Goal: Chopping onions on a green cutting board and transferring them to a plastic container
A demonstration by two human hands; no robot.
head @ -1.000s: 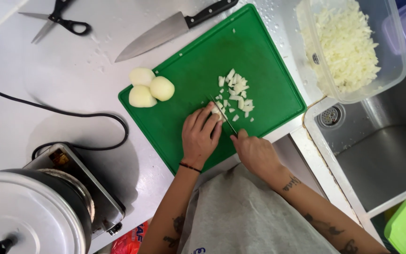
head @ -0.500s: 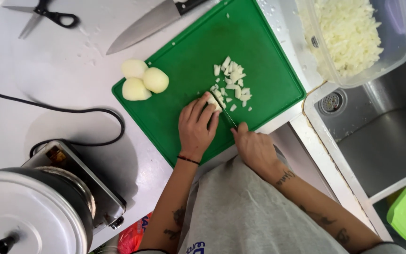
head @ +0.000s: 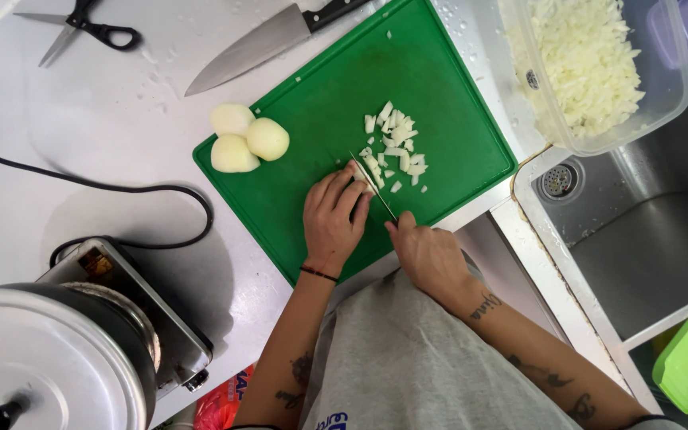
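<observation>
A green cutting board (head: 336, 95) lies on the white counter. My left hand (head: 333, 216) presses down on a piece of peeled onion (head: 357, 170) near the board's middle. My right hand (head: 430, 255) grips a small knife (head: 374, 186), and its blade cuts into that piece right beside my left fingertips. A pile of diced onion (head: 396, 143) lies just beyond the blade. Three peeled onion halves (head: 240, 137) rest at the board's left edge.
A clear tub of chopped onion (head: 599, 64) stands at the top right above a steel sink (head: 646, 239). A large chef's knife (head: 268, 41) and scissors (head: 81, 25) lie on the counter. A black cable (head: 121, 191) leads to a pot on a burner (head: 49, 358).
The view has shifted slightly. Both hands stay on the board, with the knife working through the onion piece and the diced pile a little larger.
</observation>
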